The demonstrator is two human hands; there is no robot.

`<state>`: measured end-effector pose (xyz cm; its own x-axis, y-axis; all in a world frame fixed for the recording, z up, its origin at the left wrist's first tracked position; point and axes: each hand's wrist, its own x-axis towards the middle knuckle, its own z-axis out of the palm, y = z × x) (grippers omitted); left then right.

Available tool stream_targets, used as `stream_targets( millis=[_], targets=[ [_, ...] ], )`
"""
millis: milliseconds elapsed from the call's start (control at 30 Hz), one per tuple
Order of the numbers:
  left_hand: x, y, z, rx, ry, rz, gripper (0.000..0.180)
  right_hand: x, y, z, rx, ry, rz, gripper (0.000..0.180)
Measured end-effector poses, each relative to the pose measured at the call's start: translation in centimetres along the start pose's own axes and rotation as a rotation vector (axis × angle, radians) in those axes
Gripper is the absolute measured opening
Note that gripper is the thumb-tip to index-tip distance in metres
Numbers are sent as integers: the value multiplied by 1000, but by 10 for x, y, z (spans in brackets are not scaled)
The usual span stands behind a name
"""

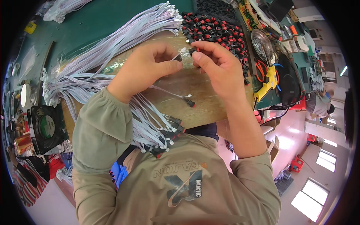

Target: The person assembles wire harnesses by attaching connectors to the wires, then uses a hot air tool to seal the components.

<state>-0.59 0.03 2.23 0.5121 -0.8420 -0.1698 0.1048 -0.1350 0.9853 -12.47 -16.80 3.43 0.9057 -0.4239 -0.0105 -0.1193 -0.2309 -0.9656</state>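
Observation:
Over the brown work board (210,108), my left hand (150,65) is closed in a pinch on a thin cable with a white connector (183,50) at its end. A small dark piece also shows at those fingertips; its kind is unclear. Close by on the right, my right hand (221,69) pinches a small black-and-red switch (192,51) between thumb and forefinger. The connector and the switch are near each other, and whether they touch is hard to tell. Below my hands lies a single cable (168,92) with a black-and-red switch (190,103) on its end.
Long white flat cables (127,35) stretch across the upper left. A heap of black-and-red switches (217,32) lies beyond my right hand. Cables with switches attached (153,125) hang toward my lap. A yellow glue gun (268,83) is at right, a black fan (47,127) at left.

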Motion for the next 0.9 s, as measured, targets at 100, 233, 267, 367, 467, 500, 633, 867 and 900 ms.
stream_targets(
  millis=[100, 233, 267, 367, 467, 500, 633, 867, 900],
  targets=[
    [1, -3, -3, 100, 33, -10, 17, 1, 0, -1, -48, 12, -47, 26],
    [1, -4, 0, 58, 61, 6, 18, 1, -1, 1, -5, -8, -13, 27],
    [1, -4, 1, 92, 75, 9, 18, 0, -1, 2, -4, -8, -15, 27],
    [2, -9, 3, 107, 117, 56, 20, -3, -4, 5, -9, -38, 0, 27],
    [3, -11, 6, 74, 161, 127, 20, -3, -5, 7, 35, -36, 5, 28],
    [2, -11, 6, 61, 176, 154, 20, -3, -5, 7, 40, -33, 4, 28],
    [1, -9, 4, 97, 201, 151, 19, -4, -6, 9, 57, -57, 15, 27],
    [0, -7, 7, 111, 230, 107, 22, -6, -1, 11, -11, -40, -106, 25],
    [0, -7, 8, 107, 224, 119, 23, -7, 2, 9, -25, -25, -117, 25]
  ],
)
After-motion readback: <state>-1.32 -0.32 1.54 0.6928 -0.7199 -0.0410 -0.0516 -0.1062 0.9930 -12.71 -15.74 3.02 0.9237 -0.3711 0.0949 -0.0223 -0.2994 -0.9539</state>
